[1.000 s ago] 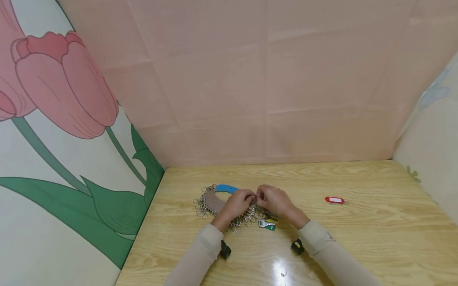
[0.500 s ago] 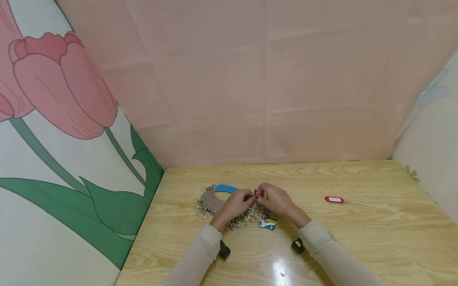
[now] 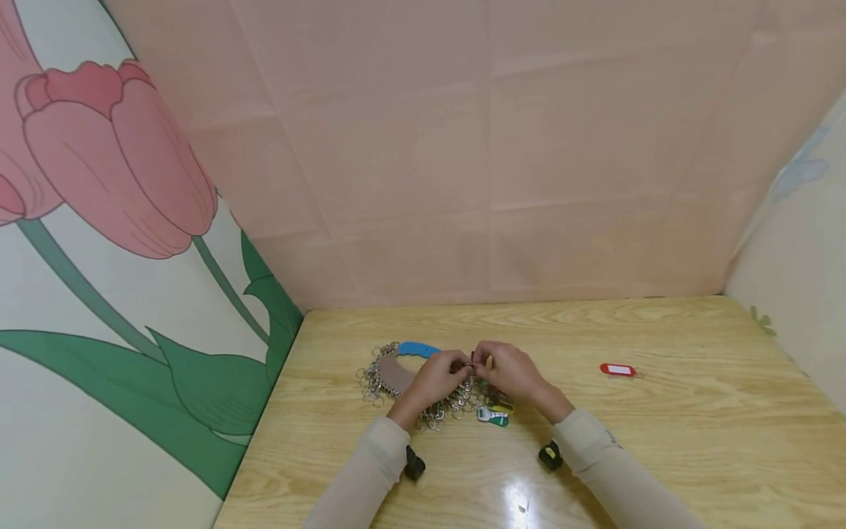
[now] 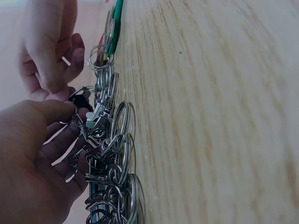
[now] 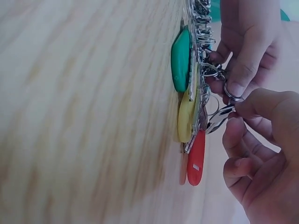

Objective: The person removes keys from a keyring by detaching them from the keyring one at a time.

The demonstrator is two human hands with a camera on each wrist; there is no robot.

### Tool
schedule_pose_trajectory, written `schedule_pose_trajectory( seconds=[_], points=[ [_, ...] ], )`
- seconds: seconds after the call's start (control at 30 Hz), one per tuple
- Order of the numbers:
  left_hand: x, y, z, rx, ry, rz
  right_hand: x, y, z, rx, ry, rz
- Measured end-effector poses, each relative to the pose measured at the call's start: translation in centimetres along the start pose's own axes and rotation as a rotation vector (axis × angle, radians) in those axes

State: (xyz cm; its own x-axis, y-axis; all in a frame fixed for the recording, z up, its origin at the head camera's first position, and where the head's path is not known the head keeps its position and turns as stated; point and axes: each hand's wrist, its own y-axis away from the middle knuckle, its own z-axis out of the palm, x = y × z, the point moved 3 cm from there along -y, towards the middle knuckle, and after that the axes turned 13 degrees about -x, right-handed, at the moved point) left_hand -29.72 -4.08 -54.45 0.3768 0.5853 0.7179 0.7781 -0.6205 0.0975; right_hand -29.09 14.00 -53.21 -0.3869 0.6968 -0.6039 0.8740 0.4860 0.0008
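A brown crescent-shaped holder [image 3: 395,376] with a blue part [image 3: 418,348] lies on the table, edged with several metal rings and clasps [image 4: 122,123]. At its right end my left hand [image 3: 436,378] pinches a metal split ring [image 5: 232,91] between thumb and finger. My right hand [image 3: 510,373] meets it there, thumb and finger pinching a small dark piece with a metal edge [image 5: 219,120]; its kind is unclear. Below the hands hang or lie a green key tag [image 5: 180,60], a yellow key tag [image 5: 186,116] and a red key tag [image 5: 196,161] with keys.
A separate red key tag [image 3: 617,369] with a white label lies on the wooden table [image 3: 694,433] to the right. Black wrist cameras [image 3: 415,464] sit under both forearms. A pink wall [image 3: 489,184] closes off the back, and a tulip-printed wall [image 3: 132,184] the left.
Both hands stay at the same spot. My right hand's fingers have shifted slightly, and a dark reddish piece now shows between the fingertips in the head view.
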Motion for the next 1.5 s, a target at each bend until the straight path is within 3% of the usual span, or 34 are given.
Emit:
schedule_pose_trajectory(
  seconds=[0.23,0.83,1.5],
  points=[
    [-0.14,0.04,0.03,0.002,0.016,0.002,-0.05,0.15,-0.07,0.001,-0.042,0.006],
    [0.19,0.41,-0.02,-0.001,0.004,0.000,-0.39,0.11,0.05,0.031,0.015,-0.073],
    [0.21,0.72,-0.30,0.055,-0.057,0.009,-0.07,0.24,0.10,0.010,-0.018,-0.006]
  ],
)
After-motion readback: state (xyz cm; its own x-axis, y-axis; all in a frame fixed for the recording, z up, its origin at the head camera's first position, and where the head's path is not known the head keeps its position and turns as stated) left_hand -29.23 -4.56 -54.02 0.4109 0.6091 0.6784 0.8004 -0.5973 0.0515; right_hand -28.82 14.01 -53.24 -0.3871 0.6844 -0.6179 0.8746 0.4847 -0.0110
